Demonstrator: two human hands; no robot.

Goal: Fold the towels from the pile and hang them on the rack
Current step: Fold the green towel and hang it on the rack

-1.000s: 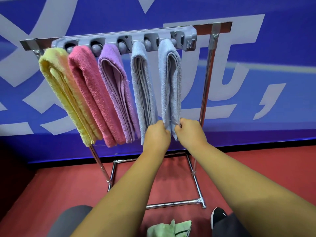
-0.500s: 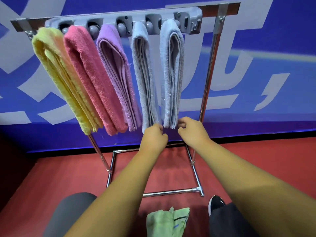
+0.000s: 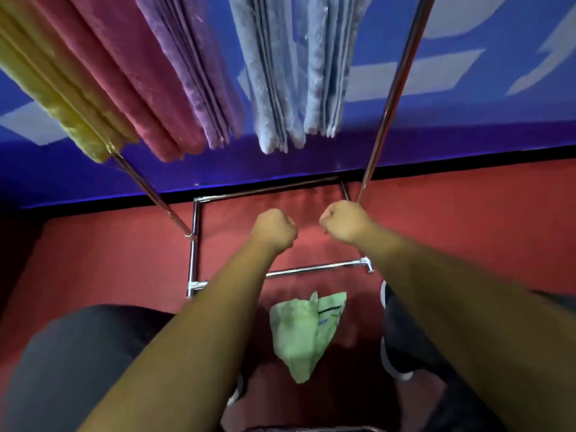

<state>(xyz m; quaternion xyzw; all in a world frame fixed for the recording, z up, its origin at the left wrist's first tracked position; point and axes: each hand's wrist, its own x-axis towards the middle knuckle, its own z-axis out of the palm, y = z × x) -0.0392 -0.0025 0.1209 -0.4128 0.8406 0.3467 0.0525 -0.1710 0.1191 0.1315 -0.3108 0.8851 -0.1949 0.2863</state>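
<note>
Currently both fists curled shut and empty, left hand (image 3: 274, 227) and right hand (image 3: 343, 221) below the hung towels (image 3: 280, 73), touching nothing, rack (image 3: 391, 98) upright behind, green towel (image 3: 307, 332) on red floor (image 3: 467, 219) between the feet.

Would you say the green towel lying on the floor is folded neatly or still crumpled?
Crumpled: the green towel lies in an uneven, bunched heap on the red floor, untouched by either hand.

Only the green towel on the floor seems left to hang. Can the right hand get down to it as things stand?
Probably yes. The right hand is closed on nothing, and the green towel lies uncovered on the red floor between the person's feet, below both forearms. Nothing is on it.
</note>
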